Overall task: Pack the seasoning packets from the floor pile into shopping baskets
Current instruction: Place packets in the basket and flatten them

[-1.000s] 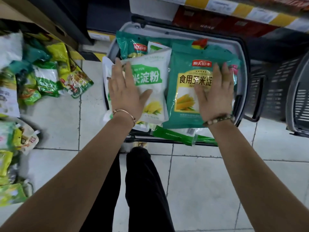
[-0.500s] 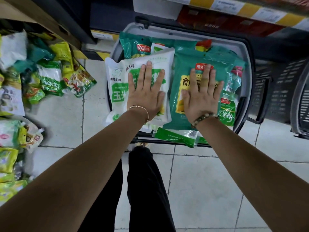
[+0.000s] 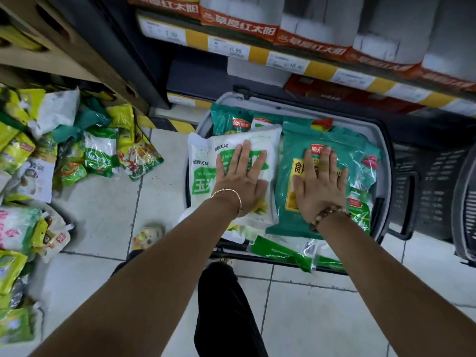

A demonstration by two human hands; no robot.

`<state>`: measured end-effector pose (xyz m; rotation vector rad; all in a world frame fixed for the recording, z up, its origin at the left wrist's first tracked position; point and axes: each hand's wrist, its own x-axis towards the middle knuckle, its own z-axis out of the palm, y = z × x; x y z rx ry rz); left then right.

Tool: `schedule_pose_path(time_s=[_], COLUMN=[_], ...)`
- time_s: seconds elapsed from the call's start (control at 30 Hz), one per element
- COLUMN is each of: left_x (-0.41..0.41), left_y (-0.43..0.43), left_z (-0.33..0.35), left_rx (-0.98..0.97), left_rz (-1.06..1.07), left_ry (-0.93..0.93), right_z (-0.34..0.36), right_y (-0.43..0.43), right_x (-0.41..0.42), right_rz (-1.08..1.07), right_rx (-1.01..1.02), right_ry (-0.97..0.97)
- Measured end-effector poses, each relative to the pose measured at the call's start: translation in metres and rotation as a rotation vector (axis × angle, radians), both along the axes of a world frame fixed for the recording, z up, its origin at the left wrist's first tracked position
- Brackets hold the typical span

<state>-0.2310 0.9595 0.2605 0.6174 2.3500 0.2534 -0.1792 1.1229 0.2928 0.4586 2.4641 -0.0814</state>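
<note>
A grey shopping basket stands on the floor in front of me, heaped with seasoning packets. My left hand presses flat, fingers straight, on a white and green starch packet on the left of the heap. My right hand presses flat on a teal corn starch packet beside it. More teal packets stick up at the back of the basket. A green and clear packet hangs over the near rim. The floor pile of packets lies at the left.
A dark empty basket stands right of the full one, and another basket's edge shows at the far right. Store shelves with price tags run behind. My dark trouser leg is below. A small packet lies on the tiles.
Both hands stay flat on the top packets. The view has tilted up and back, showing more shelf. My hands have shifted slightly toward the middle of each packet.
</note>
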Motion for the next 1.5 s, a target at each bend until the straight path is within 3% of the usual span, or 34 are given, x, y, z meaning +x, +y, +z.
schedule_pose_path(time_s=[0.13,0.3,0.63,0.8,0.97,1.27,1.37,1.5], left_x=[-0.005,-0.010,-0.060,-0.072,-0.084,-0.133,-0.171,-0.224], left_y=[-0.018,-0.083,-0.318,-0.434,-0.512,-0.560,-0.560,-0.556], left_z=[0.016,0.036,0.018,-0.010,-0.069,-0.221,-0.271,-0.318], left_rx=[0.131,0.345,0.357,0.240,0.132,0.024,0.012,0.073], left_rz=[0.102,0.462,0.845,0.880,0.819,0.748,0.705,0.627], left_ry=[-0.022,-0.056,0.082,0.035,0.045,0.143,0.229,0.361], right_z=[0.015,0.027,-0.003,-0.040,-0.100,-0.265,-0.308,-0.344], right_y=[-0.020,-0.097,-0.317,-0.419,-0.496,-0.552,-0.544,-0.520], right_x=[-0.012,-0.021,-0.093,-0.126,-0.149,-0.197,-0.231,-0.288], right_rz=[-0.098,0.032,0.100,0.111,-0.145,-0.453,-0.565,-0.658], right_rx=[-0.051,-0.169,-0.347,-0.352,-0.476,-0.658,-0.638,-0.615], right_ry=[0.045,0.140,0.271,0.198,0.185,0.123,0.184,0.464])
